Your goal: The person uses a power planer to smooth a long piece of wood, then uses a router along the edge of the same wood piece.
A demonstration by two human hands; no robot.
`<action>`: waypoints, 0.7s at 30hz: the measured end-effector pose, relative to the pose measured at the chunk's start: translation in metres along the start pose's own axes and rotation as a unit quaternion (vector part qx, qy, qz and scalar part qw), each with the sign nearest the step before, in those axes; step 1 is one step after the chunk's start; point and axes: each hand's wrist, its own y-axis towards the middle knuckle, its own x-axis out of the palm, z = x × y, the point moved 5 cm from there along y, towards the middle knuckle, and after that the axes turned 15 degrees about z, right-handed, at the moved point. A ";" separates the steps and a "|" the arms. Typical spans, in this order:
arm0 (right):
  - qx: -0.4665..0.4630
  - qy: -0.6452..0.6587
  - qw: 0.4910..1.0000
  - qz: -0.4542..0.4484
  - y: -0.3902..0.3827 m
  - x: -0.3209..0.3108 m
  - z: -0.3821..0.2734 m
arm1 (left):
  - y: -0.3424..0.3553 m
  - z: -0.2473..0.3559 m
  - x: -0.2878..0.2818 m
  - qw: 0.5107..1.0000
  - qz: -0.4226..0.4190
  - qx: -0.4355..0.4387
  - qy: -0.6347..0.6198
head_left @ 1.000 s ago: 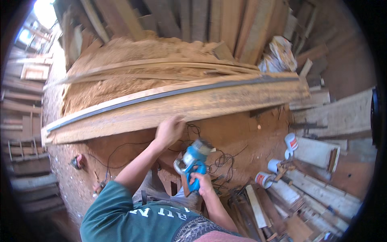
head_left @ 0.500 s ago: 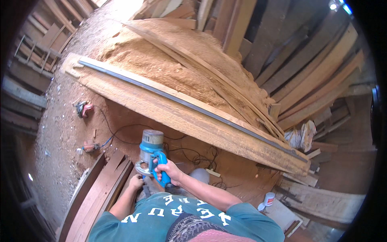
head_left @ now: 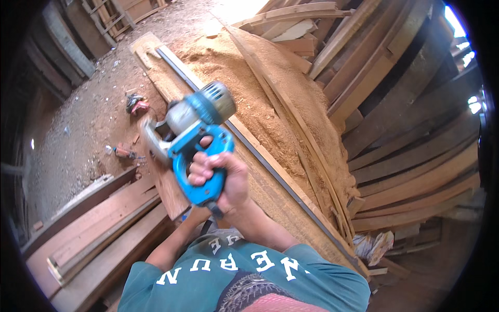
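In my right hand (head_left: 221, 177) is a blue circular saw (head_left: 202, 136) with a silver motor housing, raised in front of me. The fingers wrap round its D-shaped handle, and the metal guard and base point to the left, slightly blurred. My left hand (head_left: 199, 213) is low behind the saw, beside the end of a reddish board (head_left: 169, 188). Its fingers are hidden, so I cannot see whether they grip that board. Beyond the saw lies a long plank (head_left: 275, 190) with a dark metal straight bar (head_left: 283, 177) along it.
A sawdust heap (head_left: 265, 122) rises beyond the plank, with thin strips of wood across it. Stacked boards (head_left: 104, 229) lie at my left. Two small power tools (head_left: 137, 104) rest on the dirt floor. Timber (head_left: 416, 182) leans at the right, near a crumpled plastic bag (head_left: 375, 247).
My right hand has lifted the saw up and closer to the camera, tilting it. The view has turned, and a reddish board now shows beside my left hand.
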 end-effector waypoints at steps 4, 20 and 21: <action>-0.021 -0.010 0.998 -0.065 -0.015 0.026 -0.056 | -0.002 0.008 0.076 0.977 -0.193 0.005 0.090; -0.240 -0.653 0.701 0.155 0.123 -0.055 -0.223 | 0.305 0.054 -0.076 0.988 0.098 0.045 0.107; -0.222 -0.673 0.685 0.169 0.139 -0.052 -0.220 | 0.356 0.047 -0.096 0.985 0.143 0.024 0.097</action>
